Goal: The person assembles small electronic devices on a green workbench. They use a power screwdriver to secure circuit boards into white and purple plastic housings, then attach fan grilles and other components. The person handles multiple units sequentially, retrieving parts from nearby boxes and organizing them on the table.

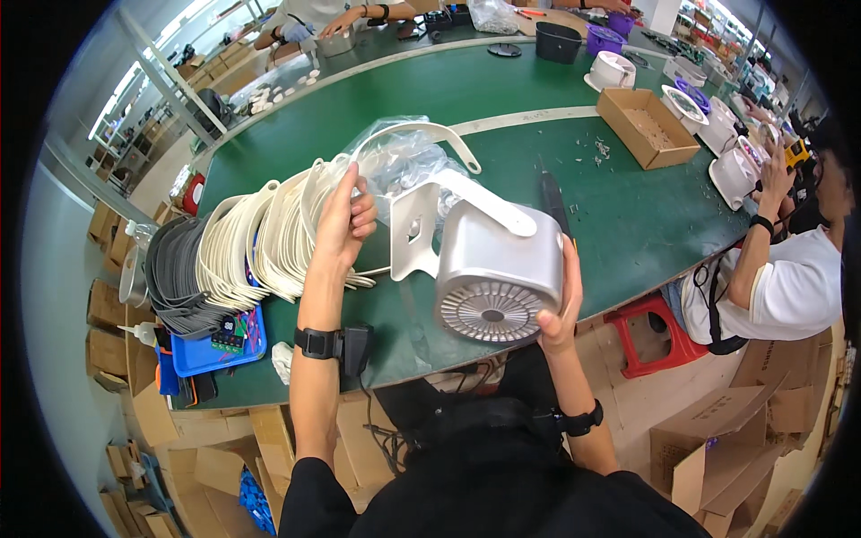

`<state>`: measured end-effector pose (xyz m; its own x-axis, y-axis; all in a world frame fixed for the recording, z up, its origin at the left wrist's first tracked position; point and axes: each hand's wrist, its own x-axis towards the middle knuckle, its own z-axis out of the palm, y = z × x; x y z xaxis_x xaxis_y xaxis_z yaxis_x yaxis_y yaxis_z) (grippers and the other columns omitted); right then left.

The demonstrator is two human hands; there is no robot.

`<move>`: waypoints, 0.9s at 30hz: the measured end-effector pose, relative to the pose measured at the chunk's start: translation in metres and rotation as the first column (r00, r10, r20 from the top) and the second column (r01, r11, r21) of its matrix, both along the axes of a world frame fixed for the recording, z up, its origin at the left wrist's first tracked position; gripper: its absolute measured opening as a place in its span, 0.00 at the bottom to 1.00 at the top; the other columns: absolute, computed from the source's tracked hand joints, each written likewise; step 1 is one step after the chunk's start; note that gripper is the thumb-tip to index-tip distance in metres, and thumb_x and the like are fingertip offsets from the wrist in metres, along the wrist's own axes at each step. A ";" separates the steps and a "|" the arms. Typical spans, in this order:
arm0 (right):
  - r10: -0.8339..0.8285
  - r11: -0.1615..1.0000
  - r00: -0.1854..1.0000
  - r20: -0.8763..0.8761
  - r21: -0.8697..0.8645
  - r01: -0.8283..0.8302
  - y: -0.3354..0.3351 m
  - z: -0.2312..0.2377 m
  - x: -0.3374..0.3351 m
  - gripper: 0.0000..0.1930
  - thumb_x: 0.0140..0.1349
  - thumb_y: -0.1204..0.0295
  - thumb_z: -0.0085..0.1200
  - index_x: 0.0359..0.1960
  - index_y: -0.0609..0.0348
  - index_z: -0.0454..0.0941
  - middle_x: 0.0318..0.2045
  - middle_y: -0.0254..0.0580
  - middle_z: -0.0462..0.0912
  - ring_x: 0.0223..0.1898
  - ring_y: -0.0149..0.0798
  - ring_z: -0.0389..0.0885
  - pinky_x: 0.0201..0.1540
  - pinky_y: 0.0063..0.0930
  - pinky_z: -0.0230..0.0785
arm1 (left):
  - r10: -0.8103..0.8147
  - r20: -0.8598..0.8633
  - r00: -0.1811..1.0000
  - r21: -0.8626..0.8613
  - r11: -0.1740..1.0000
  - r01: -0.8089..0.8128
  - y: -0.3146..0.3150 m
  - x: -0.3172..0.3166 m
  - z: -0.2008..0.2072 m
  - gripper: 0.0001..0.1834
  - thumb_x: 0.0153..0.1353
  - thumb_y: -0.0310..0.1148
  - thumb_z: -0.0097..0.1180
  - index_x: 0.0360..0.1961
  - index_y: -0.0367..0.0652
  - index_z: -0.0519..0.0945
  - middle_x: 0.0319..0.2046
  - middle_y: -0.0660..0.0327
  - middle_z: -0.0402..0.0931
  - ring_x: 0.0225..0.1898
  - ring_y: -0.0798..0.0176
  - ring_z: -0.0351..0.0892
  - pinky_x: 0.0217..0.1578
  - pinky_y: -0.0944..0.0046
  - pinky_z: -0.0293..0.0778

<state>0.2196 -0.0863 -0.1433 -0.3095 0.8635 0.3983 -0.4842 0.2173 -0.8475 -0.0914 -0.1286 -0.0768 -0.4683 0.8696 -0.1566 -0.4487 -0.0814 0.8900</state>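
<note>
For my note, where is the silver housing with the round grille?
In the head view, the silver housing is right of centre, in the right hand, by the near edge of the green table.

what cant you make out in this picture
In the head view:
Right hand: most fingers, hidden behind the silver housing.
White strap: one end, covered by the left hand.
Bits in the cardboard box: too small to identify.
Far worker, top left: head cut off by the upper edge.

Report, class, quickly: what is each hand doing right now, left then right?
Left hand: closed, holding a white curved strap.
Right hand: gripping the side of a silver housing.
</note>
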 end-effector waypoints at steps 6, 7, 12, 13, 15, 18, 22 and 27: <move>-0.122 0.903 0.882 0.456 0.419 -0.092 -0.012 0.000 0.032 0.68 0.30 0.53 0.82 0.71 0.72 0.51 0.64 0.59 0.68 0.67 0.54 0.67 0.70 0.44 0.57 | 0.106 -0.093 0.990 0.014 0.994 -0.105 -0.006 -0.007 0.012 0.23 0.72 0.55 0.50 0.26 0.51 0.64 0.15 0.75 0.50 0.13 0.78 0.47 0.12 0.75 0.42; -0.147 0.847 0.877 0.458 0.516 -0.128 -0.015 0.006 0.034 0.69 0.26 0.55 0.84 0.71 0.71 0.53 0.62 0.61 0.69 0.65 0.56 0.69 0.68 0.47 0.61 | 0.128 -0.088 0.988 0.047 0.991 -0.125 -0.004 -0.006 0.014 0.24 0.72 0.55 0.50 0.26 0.52 0.63 0.14 0.75 0.49 0.13 0.78 0.46 0.12 0.74 0.41; -0.284 0.766 0.867 0.410 0.641 -0.052 -0.032 0.022 0.029 0.65 0.27 0.60 0.85 0.69 0.69 0.56 0.62 0.59 0.70 0.63 0.55 0.70 0.66 0.46 0.63 | 0.157 0.067 0.985 0.209 0.963 -0.168 0.009 -0.007 0.023 0.20 0.71 0.50 0.53 0.27 0.51 0.64 0.15 0.75 0.51 0.14 0.78 0.48 0.13 0.74 0.42; -0.270 0.806 0.867 0.419 0.592 -0.035 -0.032 0.028 0.027 0.65 0.28 0.61 0.85 0.69 0.69 0.56 0.62 0.59 0.70 0.63 0.54 0.70 0.66 0.46 0.62 | 0.160 0.064 0.985 0.186 0.968 -0.169 0.009 -0.006 0.028 0.18 0.70 0.46 0.55 0.28 0.51 0.66 0.16 0.74 0.52 0.14 0.78 0.49 0.13 0.74 0.43; -0.049 0.978 0.982 0.185 0.210 0.009 -0.019 0.048 0.021 0.55 0.41 0.55 0.78 0.68 0.70 0.61 0.63 0.53 0.71 0.63 0.48 0.72 0.68 0.43 0.62 | 0.189 0.006 0.982 0.217 0.958 -0.186 0.008 -0.021 0.026 0.17 0.70 0.44 0.55 0.28 0.51 0.66 0.16 0.74 0.52 0.14 0.78 0.49 0.13 0.74 0.43; 0.116 0.970 0.989 0.091 -0.225 -0.093 0.043 0.093 0.017 0.47 0.52 0.45 0.68 0.64 0.69 0.68 0.57 0.48 0.78 0.61 0.43 0.76 0.68 0.41 0.63 | 0.223 0.024 0.975 0.306 0.926 -0.219 0.000 -0.048 0.036 0.15 0.70 0.42 0.55 0.28 0.50 0.68 0.15 0.74 0.52 0.14 0.78 0.49 0.12 0.74 0.44; 0.099 0.958 0.980 0.171 -0.284 -0.047 0.190 0.135 -0.059 0.35 0.55 0.42 0.65 0.52 0.60 0.79 0.45 0.39 0.84 0.45 0.36 0.82 0.48 0.35 0.76 | 0.175 -0.016 0.984 0.350 0.923 -0.159 0.004 -0.064 0.070 0.16 0.72 0.45 0.53 0.30 0.49 0.68 0.15 0.74 0.52 0.13 0.78 0.49 0.12 0.74 0.44; -0.024 0.881 0.980 0.196 -0.458 0.113 0.268 0.109 -0.184 0.31 0.49 0.50 0.75 0.47 0.61 0.81 0.43 0.39 0.83 0.35 0.34 0.82 0.34 0.28 0.76 | 0.204 -0.079 0.976 0.314 0.934 -0.170 0.012 -0.076 0.077 0.20 0.75 0.50 0.46 0.30 0.47 0.68 0.13 0.73 0.52 0.12 0.77 0.48 0.10 0.74 0.43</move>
<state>0.0353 0.1819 -0.0338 -0.2701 0.9564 -0.1113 -0.3131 -0.1965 -0.9292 -0.1672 -0.1170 -0.0002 -0.6262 0.7627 0.1618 -0.3015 -0.4282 0.8519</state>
